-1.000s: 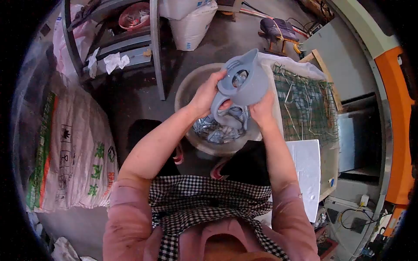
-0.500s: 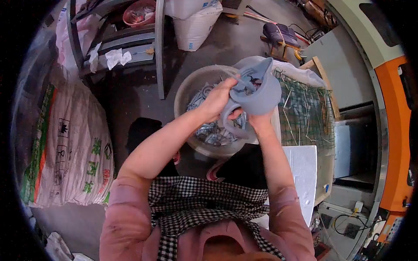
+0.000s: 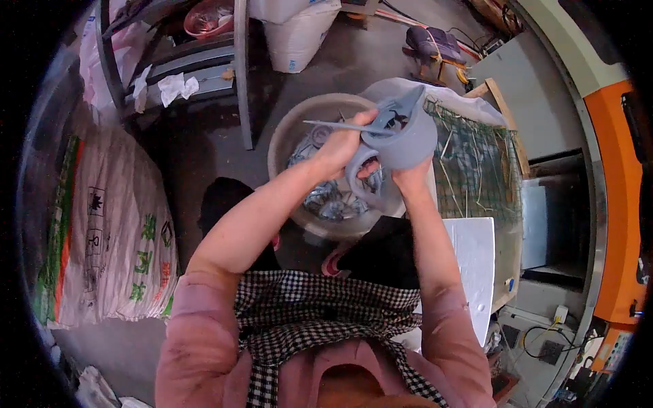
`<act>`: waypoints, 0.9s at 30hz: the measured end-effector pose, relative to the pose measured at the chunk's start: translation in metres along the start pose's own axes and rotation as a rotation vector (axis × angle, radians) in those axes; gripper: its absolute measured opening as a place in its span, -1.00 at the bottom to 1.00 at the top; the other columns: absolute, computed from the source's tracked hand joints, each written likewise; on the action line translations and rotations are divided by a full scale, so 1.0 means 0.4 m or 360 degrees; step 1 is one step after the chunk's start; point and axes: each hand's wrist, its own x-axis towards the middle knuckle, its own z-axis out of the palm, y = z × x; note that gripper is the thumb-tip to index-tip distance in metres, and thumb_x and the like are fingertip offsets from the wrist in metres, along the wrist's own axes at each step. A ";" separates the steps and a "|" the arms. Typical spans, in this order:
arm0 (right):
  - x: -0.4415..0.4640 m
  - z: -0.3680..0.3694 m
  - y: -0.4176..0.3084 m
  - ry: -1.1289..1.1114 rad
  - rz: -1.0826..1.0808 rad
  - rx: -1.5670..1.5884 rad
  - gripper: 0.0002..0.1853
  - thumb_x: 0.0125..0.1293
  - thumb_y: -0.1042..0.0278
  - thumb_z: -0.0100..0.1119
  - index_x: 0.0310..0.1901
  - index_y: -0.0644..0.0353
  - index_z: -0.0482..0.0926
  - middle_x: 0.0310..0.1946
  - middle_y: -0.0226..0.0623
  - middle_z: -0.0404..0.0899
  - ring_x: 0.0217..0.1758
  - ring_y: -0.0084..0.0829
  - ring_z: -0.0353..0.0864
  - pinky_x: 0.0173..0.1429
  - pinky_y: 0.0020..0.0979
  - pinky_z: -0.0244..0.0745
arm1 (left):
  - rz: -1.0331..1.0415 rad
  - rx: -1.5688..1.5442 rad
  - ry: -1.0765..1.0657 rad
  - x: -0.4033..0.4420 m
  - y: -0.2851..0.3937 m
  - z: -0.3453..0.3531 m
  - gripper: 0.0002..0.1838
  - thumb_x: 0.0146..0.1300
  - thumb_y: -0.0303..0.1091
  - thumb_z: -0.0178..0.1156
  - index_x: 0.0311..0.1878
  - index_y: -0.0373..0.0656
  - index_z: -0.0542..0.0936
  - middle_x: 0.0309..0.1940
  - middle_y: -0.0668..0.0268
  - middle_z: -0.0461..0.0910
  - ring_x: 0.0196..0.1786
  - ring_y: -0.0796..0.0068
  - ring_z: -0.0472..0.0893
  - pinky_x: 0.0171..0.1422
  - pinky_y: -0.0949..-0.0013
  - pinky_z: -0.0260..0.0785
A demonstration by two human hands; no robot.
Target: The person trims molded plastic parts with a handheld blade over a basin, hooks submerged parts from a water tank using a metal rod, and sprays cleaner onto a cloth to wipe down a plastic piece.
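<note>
A grey-blue plastic jug (image 3: 411,146) with a pointed spout and a looped handle is held tilted above a round basin (image 3: 277,146). My right hand (image 3: 412,177) grips the jug from below, its fingers mostly hidden behind it. My left hand (image 3: 343,146) is closed at the rim near the handle, pinching a thin grey plastic rod (image 3: 323,124) that points left and reaches over the jug's mouth. Whether the rod is joined to the jug I cannot tell. Small dark shapes show inside the jug. Grey plastic scraps (image 3: 333,204) lie in the basin below.
Green netting (image 3: 476,163) covers a wood-edged surface at right, beside a white foam board (image 3: 473,265). A large woven sack (image 3: 115,231) stands at left. A metal rack (image 3: 243,81) and white sack (image 3: 299,41) are behind. An orange machine (image 3: 615,204) borders the right.
The thin rod has swung from a downward slant to nearly level, its free end now pointing left. The jug has stayed almost in place in both hands.
</note>
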 end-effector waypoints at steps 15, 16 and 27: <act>-0.014 -0.051 0.180 -0.1078 0.1164 0.0745 -0.80 0.13 0.27 0.03 -0.29 0.19 0.51 -0.46 -0.34 0.52 -0.53 -0.63 0.44 -0.57 -0.52 0.29 | 0.0118 0.0579 -0.0022 0.057 -0.033 -0.063 -0.53 0.33 0.02 -0.29 -0.22 -0.22 0.42 -0.72 0.21 0.42 -0.80 0.49 0.34 -0.75 0.46 0.15; -0.014 -0.058 0.189 -0.1063 0.1182 0.0749 -0.80 0.13 0.27 0.03 -0.29 0.19 0.51 -0.46 -0.34 0.52 -0.53 -0.63 0.44 -0.57 -0.52 0.29 | 0.0139 0.0551 -0.0010 0.061 -0.036 -0.063 -0.54 0.33 0.01 -0.28 -0.21 -0.22 0.41 -0.72 0.21 0.43 -0.79 0.49 0.35 -0.74 0.46 0.16; -0.037 -0.135 0.224 -0.0864 0.1204 -0.0858 -0.60 0.25 0.02 -0.08 -0.12 0.14 0.56 -0.13 -0.07 0.54 -0.04 -0.10 0.52 0.04 -0.12 0.39 | 0.0384 0.1927 0.0307 0.124 -0.210 -0.194 -0.49 0.24 -0.03 -0.01 0.13 -0.19 0.31 -0.13 -0.08 0.49 -0.03 0.02 0.48 0.01 0.15 0.32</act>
